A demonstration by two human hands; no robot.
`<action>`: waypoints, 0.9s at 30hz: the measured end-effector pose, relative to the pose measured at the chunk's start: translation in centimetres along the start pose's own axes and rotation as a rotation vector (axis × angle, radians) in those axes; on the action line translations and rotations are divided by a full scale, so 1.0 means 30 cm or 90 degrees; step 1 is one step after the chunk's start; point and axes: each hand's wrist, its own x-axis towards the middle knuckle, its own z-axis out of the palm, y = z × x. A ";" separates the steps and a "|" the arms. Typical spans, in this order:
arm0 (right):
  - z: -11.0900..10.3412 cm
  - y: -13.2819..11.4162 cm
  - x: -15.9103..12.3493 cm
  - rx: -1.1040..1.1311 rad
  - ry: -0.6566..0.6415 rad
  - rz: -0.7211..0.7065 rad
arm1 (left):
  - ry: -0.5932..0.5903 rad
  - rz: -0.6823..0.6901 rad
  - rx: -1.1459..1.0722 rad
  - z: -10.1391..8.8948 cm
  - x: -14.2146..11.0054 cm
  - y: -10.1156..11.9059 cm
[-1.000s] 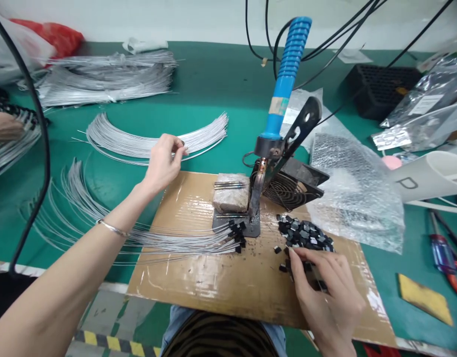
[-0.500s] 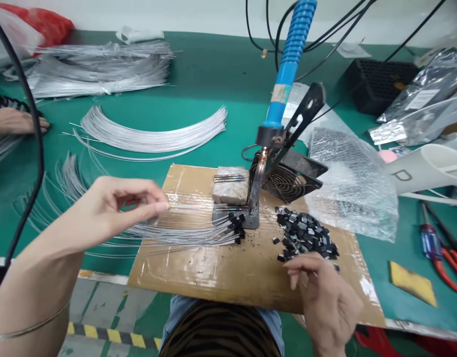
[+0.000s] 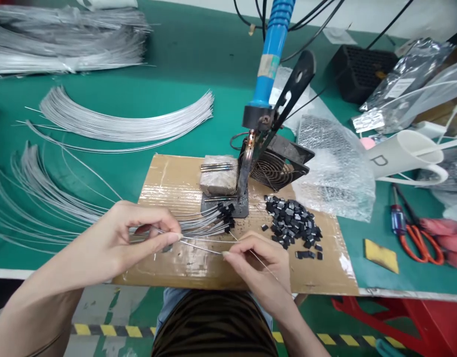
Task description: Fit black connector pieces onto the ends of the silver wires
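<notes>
My left hand (image 3: 128, 238) pinches a thin silver wire (image 3: 199, 246) between thumb and fingertips over the cardboard sheet (image 3: 199, 267). My right hand (image 3: 260, 265) is closed at the wire's free end, pinching something too small to make out. Just beyond lies a bundle of wires with black tips (image 3: 209, 223). A heap of small black parts (image 3: 291, 223) lies to the right of my right hand. A blue-handled soldering iron (image 3: 267, 64) stands clamped upright behind them.
Curved bunches of bare silver wire (image 3: 117, 126) lie on the green table at left and back left. A small fan (image 3: 276, 168), bubble wrap (image 3: 332, 168), a white tube (image 3: 403, 153), red-handled cutters (image 3: 414, 233) and a yellow pad (image 3: 380, 255) sit at right. The table edge runs just below the cardboard.
My left hand came back from the far wire bunch toward me with a single wire. My right hand left the black parts heap and moved left to meet the wire's end.
</notes>
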 end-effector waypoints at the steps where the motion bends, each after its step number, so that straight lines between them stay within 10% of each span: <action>1: -0.004 0.004 0.001 0.011 0.008 -0.003 | -0.003 0.008 0.006 -0.002 0.001 0.007; 11: -0.036 0.011 -0.004 -0.036 -0.005 -0.104 | -0.111 -0.026 0.023 -0.010 0.031 0.037; 18: -0.084 0.042 -0.011 -0.089 -0.021 -0.109 | 0.228 -0.130 0.443 -0.096 -0.022 -0.147; 22: -0.087 0.049 -0.005 -0.094 -0.054 -0.078 | 0.282 -0.195 0.547 -0.148 -0.081 -0.238; 27: -0.075 0.044 0.009 -0.098 -0.068 -0.059 | 0.403 -0.088 0.494 -0.047 -0.059 -0.190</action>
